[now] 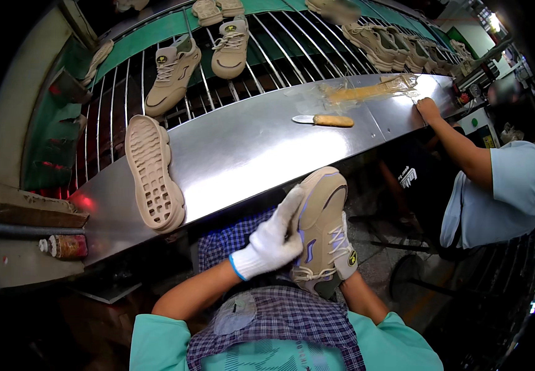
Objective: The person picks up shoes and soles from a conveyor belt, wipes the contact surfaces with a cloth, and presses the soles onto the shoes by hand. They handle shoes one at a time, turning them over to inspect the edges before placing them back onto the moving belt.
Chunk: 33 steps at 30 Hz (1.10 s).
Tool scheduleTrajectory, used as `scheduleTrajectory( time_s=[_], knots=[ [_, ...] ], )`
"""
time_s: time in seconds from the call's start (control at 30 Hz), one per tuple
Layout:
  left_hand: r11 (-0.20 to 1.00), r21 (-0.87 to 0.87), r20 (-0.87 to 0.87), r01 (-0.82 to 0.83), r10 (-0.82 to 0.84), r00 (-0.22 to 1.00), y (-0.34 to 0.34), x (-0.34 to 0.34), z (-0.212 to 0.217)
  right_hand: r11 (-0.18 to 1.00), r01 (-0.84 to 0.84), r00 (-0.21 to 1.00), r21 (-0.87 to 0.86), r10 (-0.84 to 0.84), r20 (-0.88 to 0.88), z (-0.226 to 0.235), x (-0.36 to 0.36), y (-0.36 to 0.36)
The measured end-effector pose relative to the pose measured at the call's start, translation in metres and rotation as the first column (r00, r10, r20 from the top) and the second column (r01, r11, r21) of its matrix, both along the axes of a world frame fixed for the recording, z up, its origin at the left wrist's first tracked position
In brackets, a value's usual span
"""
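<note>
Closest to me, my left hand (272, 238), in a white knit glove with a blue cuff, lies flat against the side of a beige sneaker (321, 226), fingers stretched up along its upper toward the toe. The sneaker stands over my lap, toe up and laces facing right, just below the near edge of the steel table (236, 148). My right hand is hidden behind and under the shoe; only the forearm shows coming up to its heel, so I cannot tell how that hand is closed, though it appears to carry the shoe from below. A blue checked apron (280, 321) covers my lap beneath.

On the table, to my left, a loose beige outsole (154, 174) lies tread up, its end hanging over the near edge. Farther across the sheet rests a knife with a yellow handle (324, 120), and beyond it a streak of yellowish glue and clear film (366, 91). At the right end, another person's hand (428, 109) rests on the table edge, their arm in a pale blue sleeve.

Behind the table, finished beige sneakers (173, 74) sit on a wire rack conveyor (119, 93), with more pairs (391, 43) lined up far right.
</note>
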<state>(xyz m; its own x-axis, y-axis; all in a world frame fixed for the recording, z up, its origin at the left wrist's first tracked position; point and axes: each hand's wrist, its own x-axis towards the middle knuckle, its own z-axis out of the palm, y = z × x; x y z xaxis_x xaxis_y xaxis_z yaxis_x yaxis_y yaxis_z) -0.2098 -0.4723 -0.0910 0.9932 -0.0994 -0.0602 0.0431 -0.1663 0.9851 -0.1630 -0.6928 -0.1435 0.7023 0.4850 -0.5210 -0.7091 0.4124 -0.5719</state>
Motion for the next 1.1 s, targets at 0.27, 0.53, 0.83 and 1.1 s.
scheduleTrajectory(
  time_s=[0.27, 0.53, 0.83, 1.1],
  knots=[
    [0.98, -0.073, 0.192, -0.185, 0.195, 0.962, 0.086, 0.001, 0.057, 0.986, -0.118, 0.965, -0.12, 0.142, 0.222, 0.063, 0.02, 0.072],
    [0.949, -0.158, -0.124, -0.274, 0.256, 0.959, 0.144, -0.011, 0.035, 0.664, -0.099, 0.026, -0.741, 0.746, 0.665, 0.154, -0.021, 0.05],
    [0.97, 0.035, -0.196, -0.241, 0.243, 0.95, 0.134, -0.011, 0.028, 0.379, -0.207, 0.134, -0.902, 0.924, 0.358, 0.072, -0.011, 0.017],
    [0.962, -0.166, -0.165, -0.218, 0.191, 0.968, 0.139, -0.003, 0.023, 0.679, 0.341, -0.207, -0.65, 0.729, 0.653, 0.08, 0.025, 0.098]
  ],
)
